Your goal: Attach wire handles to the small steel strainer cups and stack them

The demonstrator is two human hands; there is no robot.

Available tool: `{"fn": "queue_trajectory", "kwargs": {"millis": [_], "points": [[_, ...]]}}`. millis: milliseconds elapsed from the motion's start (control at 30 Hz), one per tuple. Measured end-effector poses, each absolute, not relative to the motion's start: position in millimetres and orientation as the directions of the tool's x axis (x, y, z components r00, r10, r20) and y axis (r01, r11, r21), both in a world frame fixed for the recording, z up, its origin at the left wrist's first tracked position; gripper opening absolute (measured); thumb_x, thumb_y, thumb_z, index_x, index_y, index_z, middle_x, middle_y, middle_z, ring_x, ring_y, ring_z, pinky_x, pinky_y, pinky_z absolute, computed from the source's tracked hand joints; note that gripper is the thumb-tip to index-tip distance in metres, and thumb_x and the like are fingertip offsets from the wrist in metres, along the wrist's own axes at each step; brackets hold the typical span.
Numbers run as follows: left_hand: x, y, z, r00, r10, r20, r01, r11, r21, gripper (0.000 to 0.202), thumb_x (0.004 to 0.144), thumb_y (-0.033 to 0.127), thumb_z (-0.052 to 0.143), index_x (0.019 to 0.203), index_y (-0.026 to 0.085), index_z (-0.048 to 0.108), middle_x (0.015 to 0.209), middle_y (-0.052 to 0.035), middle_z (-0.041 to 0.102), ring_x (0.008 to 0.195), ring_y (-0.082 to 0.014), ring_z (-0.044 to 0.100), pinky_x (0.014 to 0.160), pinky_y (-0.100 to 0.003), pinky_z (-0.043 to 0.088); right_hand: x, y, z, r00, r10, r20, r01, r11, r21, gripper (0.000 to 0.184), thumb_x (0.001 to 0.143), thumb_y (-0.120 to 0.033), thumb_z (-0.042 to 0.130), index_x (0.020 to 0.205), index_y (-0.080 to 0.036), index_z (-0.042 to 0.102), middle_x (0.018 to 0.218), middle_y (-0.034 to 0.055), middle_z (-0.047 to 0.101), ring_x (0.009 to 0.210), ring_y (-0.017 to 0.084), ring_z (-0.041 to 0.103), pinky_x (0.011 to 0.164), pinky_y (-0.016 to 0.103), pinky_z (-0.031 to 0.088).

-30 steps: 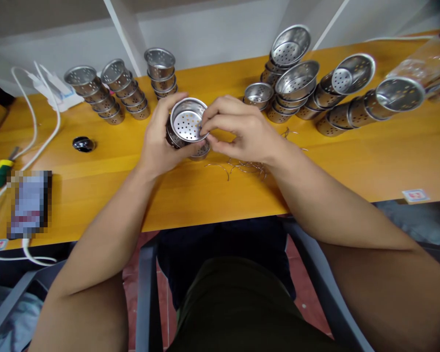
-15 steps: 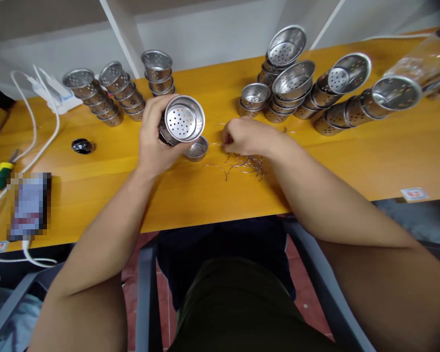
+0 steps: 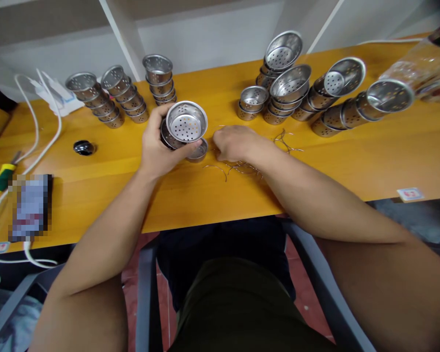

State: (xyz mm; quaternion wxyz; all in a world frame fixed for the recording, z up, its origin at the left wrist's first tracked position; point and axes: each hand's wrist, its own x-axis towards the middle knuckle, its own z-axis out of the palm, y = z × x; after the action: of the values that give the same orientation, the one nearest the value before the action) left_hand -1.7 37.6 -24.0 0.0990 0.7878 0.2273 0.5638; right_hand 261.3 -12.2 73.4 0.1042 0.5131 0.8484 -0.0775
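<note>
My left hand (image 3: 154,146) is wrapped round perforated metal cups (image 3: 187,122), one seated in another, with the top mouth tilted toward me. Just below them a smaller metal cup (image 3: 198,152) rests on the table, partly covered by my left thumb. My right hand (image 3: 233,143) is low over the tabletop, its fingers pinched together and pointing left; whatever is between the fingertips is hidden. Beside and under that hand lie thin curved wires (image 3: 244,169). More loose wires (image 3: 288,144) are scattered beyond my right wrist.
Stacks of perforated cups stand at the back left (image 3: 108,100) and back right (image 3: 291,85), some leaning. On the left are a black mouse (image 3: 84,147), a phone (image 3: 29,208), white cables and a yellow-green handled tool (image 3: 3,177). A clear plastic bag (image 3: 412,68) lies far right.
My right hand has shifted a little left, uncovering more wires behind its wrist. The cups in my left hand have moved slightly down and to the right in view.
</note>
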Motion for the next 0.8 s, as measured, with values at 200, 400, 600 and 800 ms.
{"fn": "queue_trajectory", "kwargs": {"millis": [200,400,600,800], "points": [[1.9,16.5,-10.4,0.282,0.546,0.789,0.328,-0.827,0.456,0.107,0.096,0.100,0.095,0.168,0.030,0.057,0.153,-0.0079,0.081,0.152,-0.0356,0.079,0.128,-0.064,0.065,286.7,-6.6,79.2,-0.412,0.880,-0.236,0.911,0.398,-0.108,0.027,0.116,-0.023,0.070,0.127,-0.013,0.092,0.127,0.0225,0.095,0.112,0.036,0.088,0.084,0.042,0.059],[2.3,20.9,-10.6,0.222,0.652,0.725,0.271,-0.755,0.597,0.109,0.078,0.100,0.106,0.156,0.033,0.070,0.149,-0.0113,0.086,0.148,-0.0418,0.085,0.130,-0.062,0.072,320.7,2.2,91.2,-0.298,0.954,-0.021,0.691,0.201,-0.695,0.040,0.106,-0.004,0.063,0.141,-0.016,0.076,0.109,0.0119,0.090,0.077,0.021,0.072,0.075,0.036,0.060],[-2.5,30.2,-19.4,0.245,0.662,0.708,0.111,-0.745,0.658,0.104,0.077,0.103,0.105,0.150,0.036,0.074,0.138,-0.0096,0.088,0.141,-0.0425,0.089,0.119,-0.062,0.078,313.2,-6.0,93.4,-0.151,0.966,0.212,0.448,0.258,-0.856,0.021,0.115,-0.053,0.078,0.129,-0.036,0.078,0.108,0.0065,0.088,0.079,0.028,0.071,0.074,0.046,0.067],[2.6,27.2,-18.5,0.323,0.624,0.711,0.131,-0.774,0.620,0.111,0.077,0.114,0.094,0.155,0.037,0.074,0.139,-0.0079,0.088,0.123,-0.0361,0.091,0.106,-0.057,0.079,295.2,-17.4,77.2,-0.267,0.846,0.462,0.188,0.516,-0.836,0.035,0.108,-0.064,0.092,0.111,-0.030,0.083,0.094,0.0047,0.080,0.077,0.023,0.063,0.078,0.044,0.060]]}}
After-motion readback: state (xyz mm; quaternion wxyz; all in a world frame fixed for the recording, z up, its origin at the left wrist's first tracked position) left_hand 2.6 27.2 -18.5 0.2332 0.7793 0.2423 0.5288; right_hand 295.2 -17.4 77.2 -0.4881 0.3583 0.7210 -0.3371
